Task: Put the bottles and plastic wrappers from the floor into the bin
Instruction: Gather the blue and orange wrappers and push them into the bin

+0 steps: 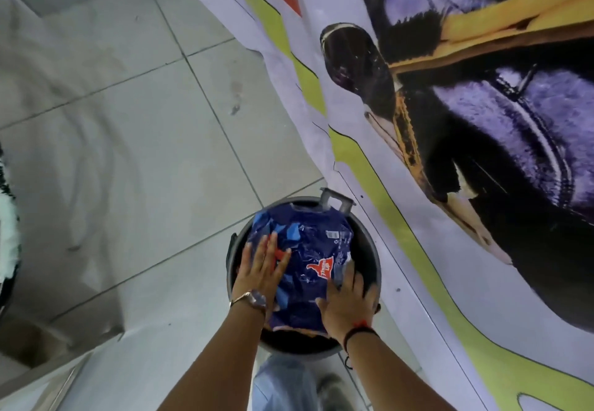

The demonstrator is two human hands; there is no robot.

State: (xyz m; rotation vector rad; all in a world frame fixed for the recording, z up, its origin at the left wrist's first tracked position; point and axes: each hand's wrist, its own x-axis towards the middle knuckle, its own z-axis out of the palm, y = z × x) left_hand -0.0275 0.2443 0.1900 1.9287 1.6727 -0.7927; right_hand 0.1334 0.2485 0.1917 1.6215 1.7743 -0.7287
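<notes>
Two hands pressing a wrapper into the bin

Left hand (262, 264), wearing a watch, lies flat with fingers spread on the blue plastic wrapper (308, 269); right hand (345, 301) presses likewise; wrapper fills the grey bin (374, 269) beside a printed banner (450, 121).

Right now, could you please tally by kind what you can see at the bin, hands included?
Bin: 1
Blue plastic wrapper: 1, lying over the bin's mouth
Hands pressing flat on it: 2, left hand and right hand
Bottles: 0 visible
Total: 4
</notes>
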